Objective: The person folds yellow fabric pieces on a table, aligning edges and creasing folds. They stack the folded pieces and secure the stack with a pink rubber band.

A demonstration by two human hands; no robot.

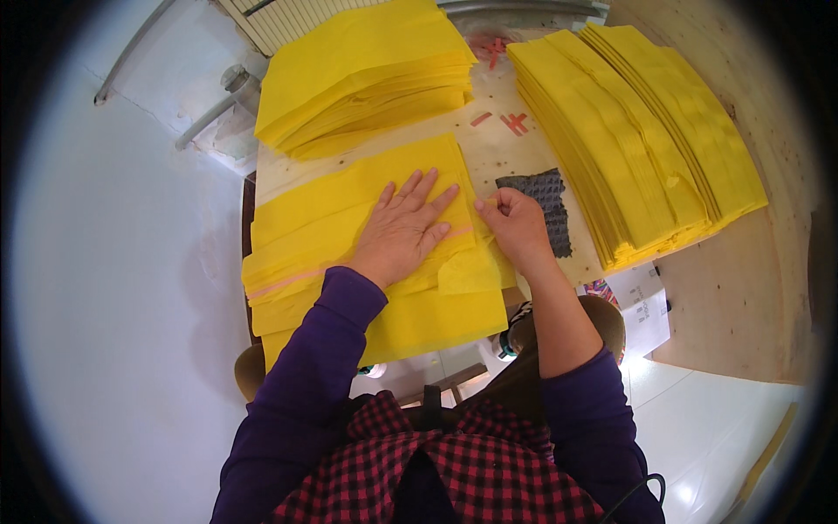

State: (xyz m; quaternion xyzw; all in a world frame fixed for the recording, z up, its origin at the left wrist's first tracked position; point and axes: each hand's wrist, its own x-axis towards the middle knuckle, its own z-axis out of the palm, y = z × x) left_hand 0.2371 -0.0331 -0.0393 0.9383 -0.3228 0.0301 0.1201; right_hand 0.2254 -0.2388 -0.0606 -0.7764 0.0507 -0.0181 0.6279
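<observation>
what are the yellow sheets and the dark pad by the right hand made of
The yellow sheets look like thin matte paper, maybe tissue: they crease softly and fold over under the left hand. The dark pad beside the right hand looks like grey rubber or foam with a dimpled grid, though it is too small to tell for sure. The tabletop looks like bare plywood.

A white printed paper sheet [644,307] lies past the table's [742,288] near right edge. No screens show
</observation>
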